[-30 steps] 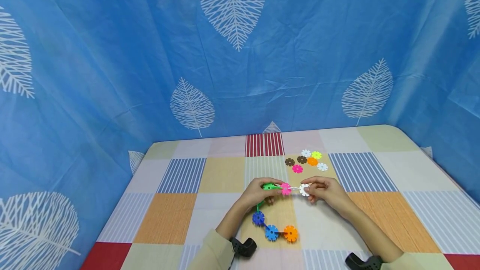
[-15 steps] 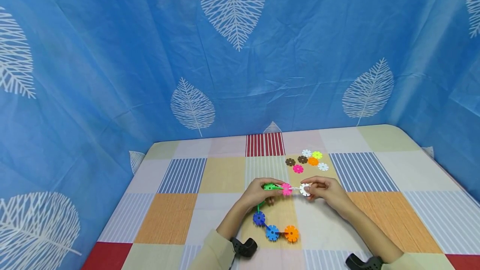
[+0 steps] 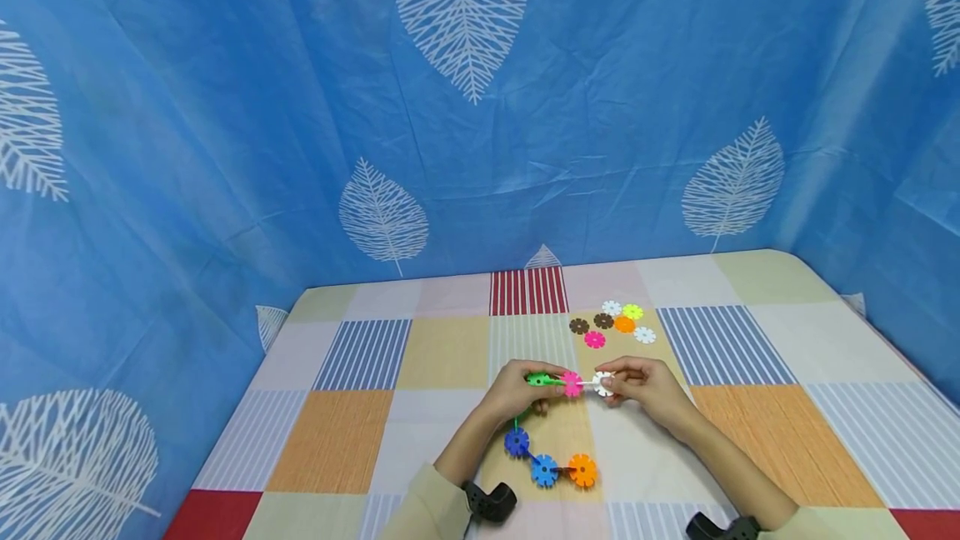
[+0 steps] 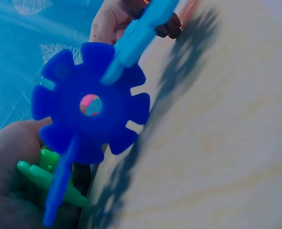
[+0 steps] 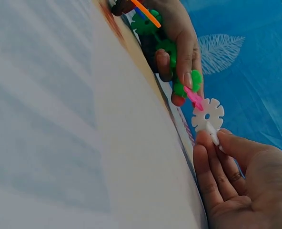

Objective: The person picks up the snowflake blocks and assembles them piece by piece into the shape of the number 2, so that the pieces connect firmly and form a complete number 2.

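A chain of notched plastic snowflake discs lies between the hands in the head view. My left hand grips its green discs, close to a pink disc. My right hand pinches a white disc between thumb and fingertips. In the right wrist view, this disc meets another white disc, which joins the pink one. Below the left hand, the chain runs on through a dark blue disc, a light blue disc and an orange disc. The left palm partly hides the green discs.
Beyond the hands, several loose discs lie on the patchwork cloth: brown, pink, orange, yellow and white. A blue curtain with leaf prints stands behind and beside the table.
The right hand has shifted slightly left with its white disc, nearer to the pink disc. The left hand keeps its hold, and the loose discs lie as before.
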Tool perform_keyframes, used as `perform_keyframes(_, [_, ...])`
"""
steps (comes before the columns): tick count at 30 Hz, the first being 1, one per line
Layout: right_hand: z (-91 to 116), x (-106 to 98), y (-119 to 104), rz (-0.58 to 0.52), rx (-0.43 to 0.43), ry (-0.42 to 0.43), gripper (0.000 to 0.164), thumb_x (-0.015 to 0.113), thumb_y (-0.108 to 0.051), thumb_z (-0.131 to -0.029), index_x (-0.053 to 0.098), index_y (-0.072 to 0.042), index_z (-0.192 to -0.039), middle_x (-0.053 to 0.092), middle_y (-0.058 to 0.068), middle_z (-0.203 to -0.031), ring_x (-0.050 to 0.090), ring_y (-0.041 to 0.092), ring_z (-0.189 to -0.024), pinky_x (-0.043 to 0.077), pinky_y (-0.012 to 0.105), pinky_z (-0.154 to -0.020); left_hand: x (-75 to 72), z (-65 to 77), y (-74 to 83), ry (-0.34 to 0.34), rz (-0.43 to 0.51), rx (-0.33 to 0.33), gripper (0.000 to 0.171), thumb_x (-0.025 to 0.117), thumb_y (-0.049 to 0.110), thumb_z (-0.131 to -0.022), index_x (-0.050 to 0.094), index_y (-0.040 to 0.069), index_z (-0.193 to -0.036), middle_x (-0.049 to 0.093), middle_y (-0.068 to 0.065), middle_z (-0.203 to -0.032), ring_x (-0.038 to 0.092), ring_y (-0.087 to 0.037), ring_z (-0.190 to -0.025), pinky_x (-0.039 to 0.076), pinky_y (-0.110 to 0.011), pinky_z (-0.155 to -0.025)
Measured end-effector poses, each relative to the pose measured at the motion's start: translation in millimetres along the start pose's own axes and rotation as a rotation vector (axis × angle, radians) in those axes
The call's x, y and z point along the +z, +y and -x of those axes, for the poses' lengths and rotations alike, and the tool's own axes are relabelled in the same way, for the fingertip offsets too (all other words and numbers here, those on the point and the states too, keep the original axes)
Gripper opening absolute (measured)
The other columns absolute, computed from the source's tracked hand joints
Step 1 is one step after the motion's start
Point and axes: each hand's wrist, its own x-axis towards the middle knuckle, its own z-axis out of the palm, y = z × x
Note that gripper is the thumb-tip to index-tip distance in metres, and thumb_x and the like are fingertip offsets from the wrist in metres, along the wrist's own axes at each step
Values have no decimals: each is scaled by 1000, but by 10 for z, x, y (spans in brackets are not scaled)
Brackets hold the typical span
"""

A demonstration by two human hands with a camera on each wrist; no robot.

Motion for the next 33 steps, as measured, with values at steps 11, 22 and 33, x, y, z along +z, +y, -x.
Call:
perform_keyframes(11, [-79,14,-2,52,-64,76,31,61,-17,-90,61,5,-111,66,17,-87,64,23,-67,55,32,-66,-51,-17,27,7,33,-21,24,72,14,-81,70,13,-105,64,-5,-66,54,-10,-47,48,-23,-46])
perform_keyframes(22, [-697,-221,195,740,-133,496,52,59,-29,-90,48,4,-129,40,28,-132,33,47,-122,23,63,-97,-135,-32,-63,29,309,-10,30,67,11,-84,65,7,-114,65,-10,-75,53,-9,-50,46,-18,-47])
perform_keyframes(33, [-895,-40,208,1106,-74,159,54,43,-48,-94,46,-16,-137,31,22,-143,22,42,-132,9,66,-102,-97,4,-91,10,282,12,28,66,14,-86,65,7,-112,63,-6,-70,53,-9,-50,46,-18,-48])
